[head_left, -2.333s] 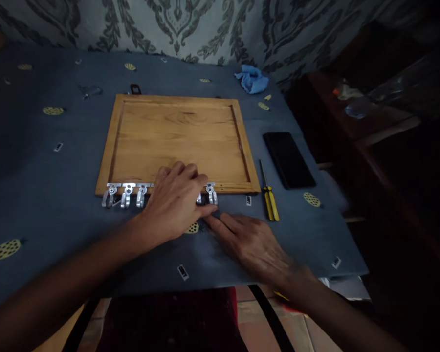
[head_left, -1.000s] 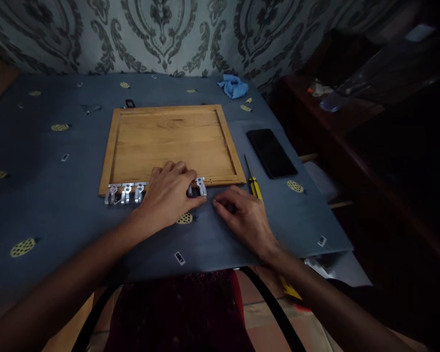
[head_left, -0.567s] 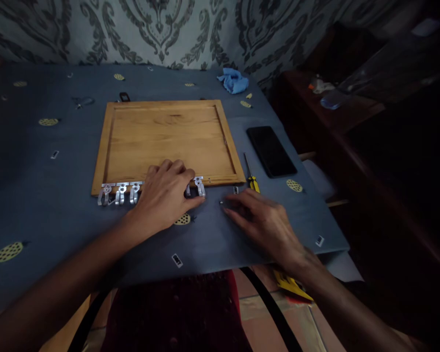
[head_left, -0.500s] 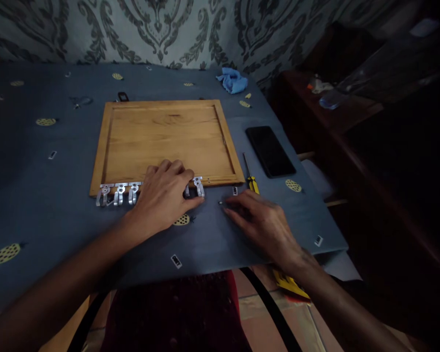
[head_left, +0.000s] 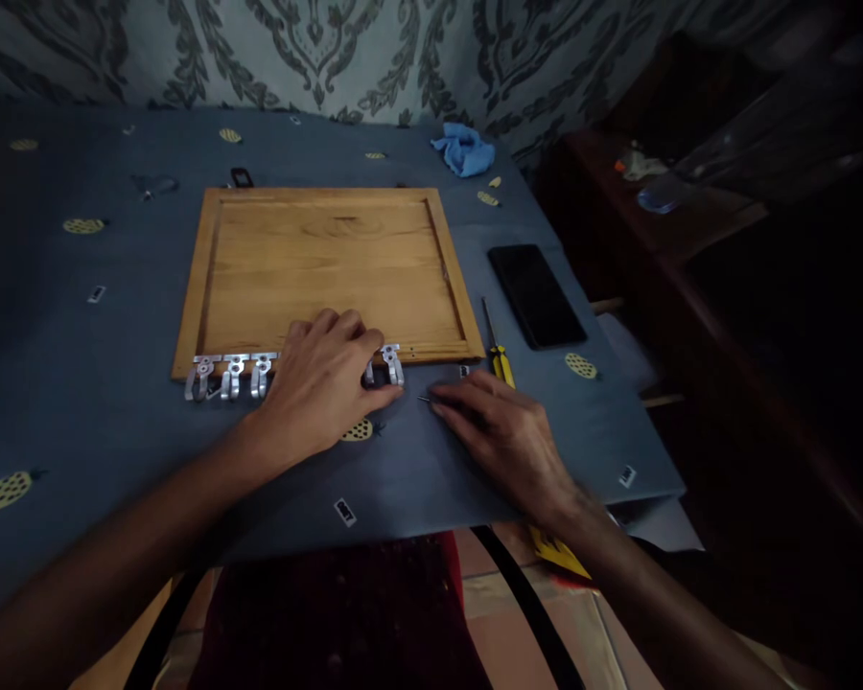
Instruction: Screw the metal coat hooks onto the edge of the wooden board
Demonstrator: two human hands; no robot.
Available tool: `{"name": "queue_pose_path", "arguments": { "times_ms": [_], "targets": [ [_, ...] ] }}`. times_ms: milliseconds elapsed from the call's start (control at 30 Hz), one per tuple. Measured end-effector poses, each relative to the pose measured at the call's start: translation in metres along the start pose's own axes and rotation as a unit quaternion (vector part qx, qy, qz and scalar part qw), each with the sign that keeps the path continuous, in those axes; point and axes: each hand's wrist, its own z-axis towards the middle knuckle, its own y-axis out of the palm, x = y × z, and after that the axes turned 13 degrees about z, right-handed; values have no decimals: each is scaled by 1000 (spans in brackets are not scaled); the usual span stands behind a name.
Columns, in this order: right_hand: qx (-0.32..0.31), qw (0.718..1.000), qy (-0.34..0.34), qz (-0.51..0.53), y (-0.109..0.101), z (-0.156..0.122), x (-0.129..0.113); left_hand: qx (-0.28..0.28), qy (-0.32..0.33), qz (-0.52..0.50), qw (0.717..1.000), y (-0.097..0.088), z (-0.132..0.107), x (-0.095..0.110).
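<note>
Partway, probably: the near edge of the wooden panel [head_left: 331, 273] is being lined with metal hooks [head_left: 235, 368], holes [head_left: 413, 352] at right being left bare. Tiny pin [head_left: 424, 399] is being pinched by the right hand [head_left: 504, 422]; the left hand's [head_left: 323, 383] grip can't be told.

A small white label [head_left: 344, 512] on the blue-grey tablecloth [head_left: 431, 494] possibly reads "OBEY".

Bare forearms [head_left: 220, 484] and hands [head_left: 327, 381], dark maroon clothing [head_left: 331, 623] below

Blue-grey tablecloth [head_left: 424, 479] — on it, wooden panel [head_left: 331, 264], yellow-handled screwdriver [head_left: 501, 365], black phone [head_left: 537, 295], crumpled blue cloth [head_left: 464, 151]
</note>
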Motion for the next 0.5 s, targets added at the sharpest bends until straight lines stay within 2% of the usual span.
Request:
{"name": "queue_pose_path", "arguments": {
  "times_ms": [300,500],
  "targets": [
    [-6,1000,5,17,5,0,0,-1,-4,-4,1000,0,0,1],
    [-26,999,-24,8,2,5,3,2,-4,-12,1000,0,0,1]
  ]
}}
